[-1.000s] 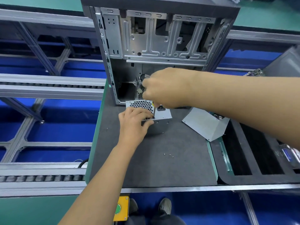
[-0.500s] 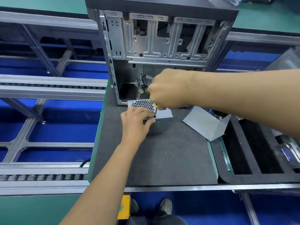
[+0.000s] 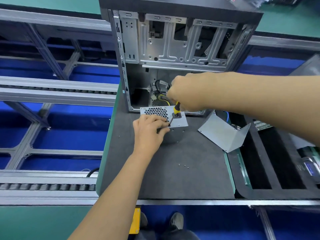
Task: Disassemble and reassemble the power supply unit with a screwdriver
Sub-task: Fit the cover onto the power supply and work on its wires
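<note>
The grey metal power supply unit [image 3: 180, 126] stands on the dark mat in front of the open computer case [image 3: 176, 49], its honeycomb grille facing up. My left hand [image 3: 149, 131] grips its near left side, fingers curled over the top edge. My right hand [image 3: 188, 92] holds a yellow and black screwdriver [image 3: 175, 111] above the unit. The shaft slants down and its tip meets the top face beside my left fingertips. Yellow and black cables [image 3: 161, 96] run from the unit into the case.
A bent grey metal cover [image 3: 223, 134] lies to the right on the mat. Three small screws [image 3: 183, 165] lie loose nearer to me. A black foam tray [image 3: 277, 170] with slots sits at the right. Roller conveyor rails [image 3: 52, 94] run on the left.
My right hand has lifted and shifted right, so the screwdriver handle and shaft now show. My left hand keeps its hold on the unit.
</note>
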Tool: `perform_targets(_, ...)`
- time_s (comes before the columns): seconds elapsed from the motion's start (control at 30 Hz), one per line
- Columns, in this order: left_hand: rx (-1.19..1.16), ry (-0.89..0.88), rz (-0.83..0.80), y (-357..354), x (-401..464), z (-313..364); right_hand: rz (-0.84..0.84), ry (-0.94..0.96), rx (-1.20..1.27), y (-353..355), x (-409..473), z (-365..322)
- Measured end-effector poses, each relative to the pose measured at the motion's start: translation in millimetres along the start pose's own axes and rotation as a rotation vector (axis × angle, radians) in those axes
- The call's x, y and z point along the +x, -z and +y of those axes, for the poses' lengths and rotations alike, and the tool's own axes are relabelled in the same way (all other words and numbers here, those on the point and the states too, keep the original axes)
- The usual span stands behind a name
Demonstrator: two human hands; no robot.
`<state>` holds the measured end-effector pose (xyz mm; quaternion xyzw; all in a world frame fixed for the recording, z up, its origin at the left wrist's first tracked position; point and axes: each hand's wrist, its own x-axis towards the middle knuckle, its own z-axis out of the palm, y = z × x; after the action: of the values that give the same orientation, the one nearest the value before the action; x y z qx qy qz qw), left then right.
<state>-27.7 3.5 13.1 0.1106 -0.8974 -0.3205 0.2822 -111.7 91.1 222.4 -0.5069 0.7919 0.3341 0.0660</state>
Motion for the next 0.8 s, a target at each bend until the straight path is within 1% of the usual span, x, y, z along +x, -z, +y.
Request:
perform_targets(0.03, 0.000, 0.000, 0.003, -0.8, -0.1, -0.9, 0.050, 0.029, -0.008, -0.2, -1.8, -0.9)
perform_targets(0.07, 0.001, 0.002, 0.004, -1.5, -0.2, -1.6, 0.054, 0.047, -0.010, 1.5, -2.5, -2.2)
perform_targets(0.13, -0.002, 0.003, 0.007, -2.8, 0.7, -1.6, 0.012, 0.031, 0.013, 6.1, -0.5, -8.9)
perform_targets(0.2, -0.005, 0.001, 0.011, -2.8, 1.9, -2.3, -0.062, -0.037, 0.099, 12.0, 9.1, -16.2)
perform_targets(0.3, 0.003, -0.005, 0.006, -2.5, 0.5, -2.7, -0.264, -0.087, 0.126, 19.1, 23.1, -18.5)
perform_targets(0.33, 0.002, -0.005, 0.000, -1.8, 0.2, -2.2, -0.297, -0.104, 0.156, 19.0, 23.8, -15.6)
perform_targets(0.37, -0.001, -0.006, -0.007, -1.4, 0.3, -1.7, -0.274, -0.109, 0.150, 17.3, 21.6, -12.4)
perform_targets(0.4, -0.003, -0.002, -0.010, -1.1, 0.2, -1.6, -0.213, -0.086, 0.099, 16.1, 15.4, -11.2)
perform_targets(0.47, -0.001, 0.007, -0.013, 0.0, 0.8, -1.6, 0.007, 0.036, -0.061, 11.1, 2.9, -11.3)
perform_targets(0.5, 0.001, 0.009, -0.015, 0.2, 1.2, -1.2, 0.077, 0.116, -0.155, 6.6, -1.1, -13.3)
perform_targets(0.53, 0.004, 0.011, -0.013, 0.3, 1.6, -0.9, 0.094, 0.164, -0.211, 4.1, -4.0, -18.4)
perform_targets(0.57, 0.012, 0.014, -0.012, 0.5, 2.1, -1.1, 0.054, 0.137, -0.184, 4.4, -4.1, -24.7)
perform_targets(0.6, 0.019, 0.019, -0.016, 0.7, 3.4, -1.5, 0.019, 0.057, -0.089, 8.0, -1.7, -28.7)
perform_targets(0.63, 0.023, 0.023, -0.023, 0.7, 4.2, -2.2, -0.043, -0.031, 0.007, 10.4, 4.2, -29.4)
perform_targets(0.7, 0.022, 0.023, -0.032, 1.0, 2.9, -2.4, -0.205, -0.128, 0.189, 14.4, 16.2, -22.8)
perform_targets(0.77, 0.015, 0.007, -0.030, 1.5, 1.5, -1.7, -0.362, -0.156, 0.275, 14.7, 20.6, -10.3)
perform_targets(0.8, 0.007, 0.001, -0.026, 1.4, 1.1, -1.7, -0.379, -0.156, 0.283, 14.5, 15.9, -6.4)
